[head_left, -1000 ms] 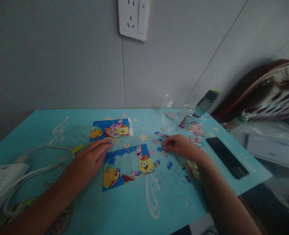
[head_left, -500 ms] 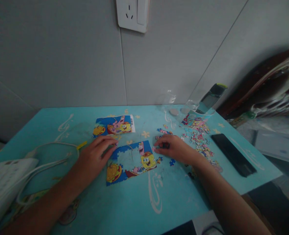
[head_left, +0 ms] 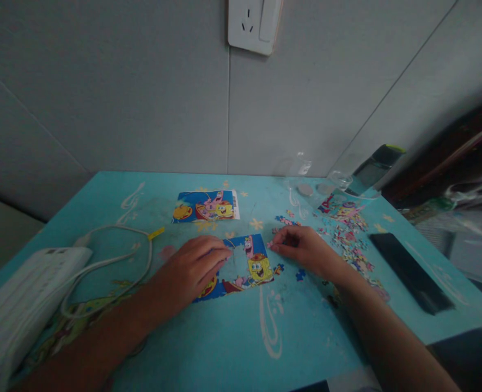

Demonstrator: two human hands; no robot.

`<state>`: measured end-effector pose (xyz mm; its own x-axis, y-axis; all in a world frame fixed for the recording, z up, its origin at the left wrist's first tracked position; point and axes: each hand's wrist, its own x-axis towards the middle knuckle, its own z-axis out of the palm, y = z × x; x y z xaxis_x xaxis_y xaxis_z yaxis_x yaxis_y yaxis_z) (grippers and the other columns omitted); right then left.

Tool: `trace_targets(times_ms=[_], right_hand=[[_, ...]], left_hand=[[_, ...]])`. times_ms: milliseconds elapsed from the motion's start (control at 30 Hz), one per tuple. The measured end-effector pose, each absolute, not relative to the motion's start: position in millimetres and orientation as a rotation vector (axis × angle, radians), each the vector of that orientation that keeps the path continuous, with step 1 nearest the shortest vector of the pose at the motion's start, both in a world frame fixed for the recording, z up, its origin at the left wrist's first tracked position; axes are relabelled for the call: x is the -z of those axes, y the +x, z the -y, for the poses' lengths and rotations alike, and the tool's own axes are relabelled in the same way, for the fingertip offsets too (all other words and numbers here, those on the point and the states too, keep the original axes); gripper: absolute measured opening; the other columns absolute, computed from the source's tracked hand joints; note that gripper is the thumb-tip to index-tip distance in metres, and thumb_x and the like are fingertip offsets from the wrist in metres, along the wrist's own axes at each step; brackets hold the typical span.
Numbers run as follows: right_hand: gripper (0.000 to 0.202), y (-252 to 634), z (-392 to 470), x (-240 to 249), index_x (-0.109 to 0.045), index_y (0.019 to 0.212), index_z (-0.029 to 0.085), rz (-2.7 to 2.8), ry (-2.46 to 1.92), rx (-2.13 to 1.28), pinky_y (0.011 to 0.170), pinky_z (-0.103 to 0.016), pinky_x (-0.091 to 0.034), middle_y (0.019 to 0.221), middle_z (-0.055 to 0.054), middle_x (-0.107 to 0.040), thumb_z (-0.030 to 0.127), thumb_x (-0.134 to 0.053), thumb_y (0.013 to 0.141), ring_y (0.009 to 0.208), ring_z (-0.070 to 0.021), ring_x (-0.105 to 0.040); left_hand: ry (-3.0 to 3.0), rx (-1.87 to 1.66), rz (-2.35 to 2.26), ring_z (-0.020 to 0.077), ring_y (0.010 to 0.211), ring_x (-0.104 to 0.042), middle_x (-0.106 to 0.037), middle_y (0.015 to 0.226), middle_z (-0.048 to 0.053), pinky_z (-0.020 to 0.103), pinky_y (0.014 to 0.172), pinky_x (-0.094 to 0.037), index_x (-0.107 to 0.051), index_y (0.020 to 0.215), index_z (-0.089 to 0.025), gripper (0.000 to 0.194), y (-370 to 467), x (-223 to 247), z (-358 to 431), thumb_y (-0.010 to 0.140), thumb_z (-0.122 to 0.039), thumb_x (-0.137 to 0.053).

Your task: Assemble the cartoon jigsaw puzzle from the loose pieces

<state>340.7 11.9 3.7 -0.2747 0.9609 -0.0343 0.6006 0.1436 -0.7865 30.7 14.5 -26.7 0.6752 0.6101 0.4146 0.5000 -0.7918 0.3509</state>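
A partly assembled cartoon jigsaw puzzle (head_left: pixel 260 268) lies on the table with a gap in its middle. My left hand (head_left: pixel 202 265) rests over its left side, fingers stretched out and fairly close together, hiding much of that side. Just off the puzzle's upper right edge, my right hand (head_left: pixel 296 243) pinches a small pink puzzle piece (head_left: pixel 270 245) between thumb and fingertips. A few loose puzzle pieces (head_left: pixel 300 275) lie below that hand. Behind the puzzle is a printed picture card (head_left: pixel 208 206) with a matching cartoon scene.
A heap of puzzle pieces (head_left: pixel 353 245) spreads to the right, beside a black flat bar (head_left: pixel 410 272). Clear plastic containers (head_left: pixel 341 179) stand at the back right. On the left are a white power strip (head_left: pixel 40 294) and a looped white cable (head_left: pixel 114 226). A wall closes the back.
My left hand has moved right, from the puzzle's upper left edge to over its left side. My right hand keeps its pinch beside the puzzle. The whole view has shifted slightly.
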Motion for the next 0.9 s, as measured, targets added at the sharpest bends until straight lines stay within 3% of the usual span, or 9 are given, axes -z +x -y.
trace_targets(times_ms=[133, 300, 433, 533, 633, 900], right_hand=[[0.031, 331.6, -8.3, -5.2, -0.072, 0.116, 0.022, 1.861, -1.402, -1.073, 0.061, -0.027, -0.049, 0.085, -0.002, -0.071, 0.037, -0.066, 0.089, 0.068, -0.0136, -0.059], [0.022, 315.7, -2.3, -9.0, -0.077, 0.105, 0.025, 1.726, -1.277, -1.298, 0.087, -0.036, -0.055, 0.103, -0.004, -0.077, 0.037, -0.065, 0.09, 0.093, -0.0191, -0.069], [0.023, 307.5, 1.1, -9.7, -0.079, 0.098, 0.023, 1.573, -1.317, -1.408, 0.068, -0.028, -0.055, 0.094, -0.005, -0.078, 0.039, -0.073, 0.084, 0.076, -0.0156, -0.069], [0.022, 302.7, 3.9, -10.0, -0.079, 0.093, 0.02, 1.497, -1.372, -1.44, 0.057, -0.024, -0.049, 0.083, -0.004, -0.077, 0.038, -0.077, 0.08, 0.061, -0.0112, -0.061], [0.022, 297.3, 6.5, -10.7, -0.079, 0.091, 0.02, 1.442, -1.353, -1.494, 0.055, -0.023, -0.048, 0.076, -0.003, -0.074, 0.038, -0.078, 0.079, 0.057, -0.0099, -0.057], [0.019, 278.0, 13.9, -7.0, -0.078, 0.088, 0.021, 1.301, -1.222, -1.693, 0.056, -0.022, -0.05, 0.074, 0.0, -0.073, 0.037, -0.081, 0.076, 0.056, -0.0088, -0.058]], left_hand=[[2.711, -0.712, -0.646, 0.0203, 0.111, -0.058, -0.066, 0.114, 0.007, 0.039, 0.098, -0.05, -0.064, 0.119, -0.02, 0.024, 40.1, 16.9, -1.1, 0.099, -0.015, -0.05], [2.735, -0.61, -0.459, 0.0197, 0.103, -0.061, -0.068, 0.105, 0.007, 0.036, 0.093, -0.051, -0.067, 0.111, -0.018, 0.021, 48.5, 8.4, 9.8, 0.098, -0.013, -0.05], [2.718, -0.54, -0.412, 0.0197, 0.101, -0.061, -0.069, 0.099, 0.006, 0.036, 0.093, -0.049, -0.066, 0.111, -0.018, 0.02, 50.4, 2.8, 15.1, 0.095, -0.012, -0.054], [2.691, -0.498, -0.381, 0.0219, 0.102, -0.06, -0.069, 0.102, 0.006, 0.04, 0.095, -0.047, -0.065, 0.113, -0.019, 0.021, 49.6, 0.3, 18.1, 0.093, -0.021, -0.06], [2.66, -0.539, -0.414, 0.0241, 0.1, -0.06, -0.068, 0.103, 0.008, 0.043, 0.094, -0.046, -0.064, 0.114, -0.019, 0.026, 49.1, 1.0, 19.6, 0.092, -0.031, -0.063], [2.238, -0.969, -0.963, 0.0172, 0.086, -0.062, -0.065, 0.09, 0.004, 0.031, 0.077, -0.048, -0.063, 0.098, -0.018, 0.009, 56.9, 13.4, 15.7, 0.097, -0.025, -0.058]])
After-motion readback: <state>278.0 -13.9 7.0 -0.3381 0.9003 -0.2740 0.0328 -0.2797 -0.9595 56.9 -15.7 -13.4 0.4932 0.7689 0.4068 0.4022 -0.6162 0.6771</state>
